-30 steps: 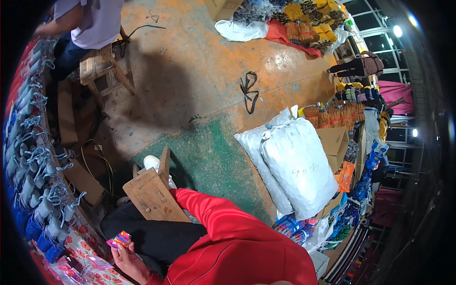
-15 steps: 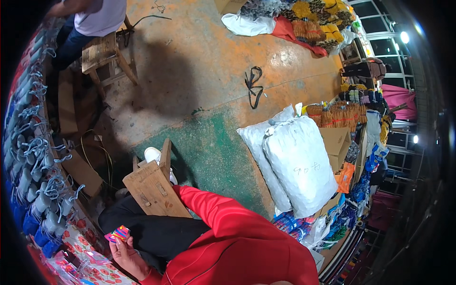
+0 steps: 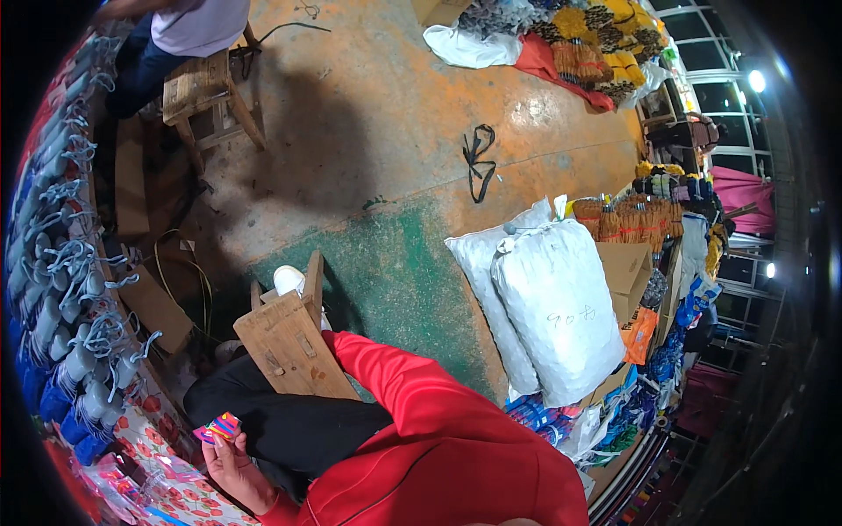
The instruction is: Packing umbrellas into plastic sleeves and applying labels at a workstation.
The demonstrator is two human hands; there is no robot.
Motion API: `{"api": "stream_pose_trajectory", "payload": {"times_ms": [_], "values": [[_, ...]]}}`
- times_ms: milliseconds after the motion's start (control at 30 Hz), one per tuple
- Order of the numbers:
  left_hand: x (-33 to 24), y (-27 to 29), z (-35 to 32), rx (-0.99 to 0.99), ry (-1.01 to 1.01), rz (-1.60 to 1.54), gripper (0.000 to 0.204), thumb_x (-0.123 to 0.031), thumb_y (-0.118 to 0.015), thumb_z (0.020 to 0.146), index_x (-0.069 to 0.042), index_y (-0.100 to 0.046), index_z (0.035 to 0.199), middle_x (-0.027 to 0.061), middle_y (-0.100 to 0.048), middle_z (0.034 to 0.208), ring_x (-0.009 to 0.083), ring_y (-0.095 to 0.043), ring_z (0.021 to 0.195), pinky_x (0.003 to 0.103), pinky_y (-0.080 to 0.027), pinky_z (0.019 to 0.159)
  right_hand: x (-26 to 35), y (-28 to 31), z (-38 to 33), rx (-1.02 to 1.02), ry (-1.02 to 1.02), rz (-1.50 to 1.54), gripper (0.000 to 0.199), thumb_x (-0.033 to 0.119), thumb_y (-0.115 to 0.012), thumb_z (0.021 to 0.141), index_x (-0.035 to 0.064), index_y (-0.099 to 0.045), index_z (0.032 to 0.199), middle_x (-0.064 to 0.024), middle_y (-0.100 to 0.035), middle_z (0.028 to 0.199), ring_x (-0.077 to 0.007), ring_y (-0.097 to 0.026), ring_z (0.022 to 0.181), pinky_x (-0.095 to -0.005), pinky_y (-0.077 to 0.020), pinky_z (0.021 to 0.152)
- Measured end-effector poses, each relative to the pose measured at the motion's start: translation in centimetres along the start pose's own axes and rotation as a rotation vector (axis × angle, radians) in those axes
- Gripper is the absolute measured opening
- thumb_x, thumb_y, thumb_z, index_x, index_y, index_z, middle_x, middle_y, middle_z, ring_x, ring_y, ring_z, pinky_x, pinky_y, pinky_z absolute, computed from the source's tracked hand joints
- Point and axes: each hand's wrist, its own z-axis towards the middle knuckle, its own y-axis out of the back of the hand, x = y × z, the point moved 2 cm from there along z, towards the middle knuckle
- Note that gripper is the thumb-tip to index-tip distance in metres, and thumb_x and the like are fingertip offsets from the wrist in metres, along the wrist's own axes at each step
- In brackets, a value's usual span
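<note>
At the lower left, my left hand [image 3: 235, 473] is closed on a small, brightly striped packet [image 3: 224, 428], pinched between thumb and fingers. It is above my dark trouser leg, beside the flower-patterned table cover [image 3: 180, 478]. My right arm, in a red sleeve [image 3: 377, 364], reaches forward to the edge of a small wooden stool [image 3: 294, 346]. The right hand itself is hidden behind the stool. The stool appears tilted next to my knee, with a white shoe [image 3: 288, 280] just beyond it.
Grey tool-like pieces with looped cords [image 3: 74, 333] line the table at left. Large white sacks [image 3: 561, 307] lie on the floor to the right, near cardboard boxes [image 3: 624, 276] and bundled goods. A co-worker [image 3: 197, 31] is by another wooden stool [image 3: 197, 88]. A black strap [image 3: 479, 165] lies on the floor.
The whole view has shifted slightly, so the surroundings sit a little farther right and lower. My left hand keeps its hold on the packet, and my right arm stays at the stool.
</note>
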Motion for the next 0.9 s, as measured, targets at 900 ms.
{"api": "stream_pose_trajectory", "payload": {"times_ms": [900], "values": [[-3.6,-0.2,-8.0,0.07,-0.084,-0.141,0.023,-0.013,-0.058,0.102,0.001,-0.057,0.119,0.0109,-0.069,0.102,0.0132,-0.067,0.083,0.021,-0.055,0.078,7.1,-4.1,-8.9,-0.292,0.511,-0.761,0.052,0.04,-0.055,0.096,-0.008,-0.069,0.107,-0.0245,-0.071,0.102,-0.0345,-0.068,0.088,-0.0418,-0.0532,0.073]]}}
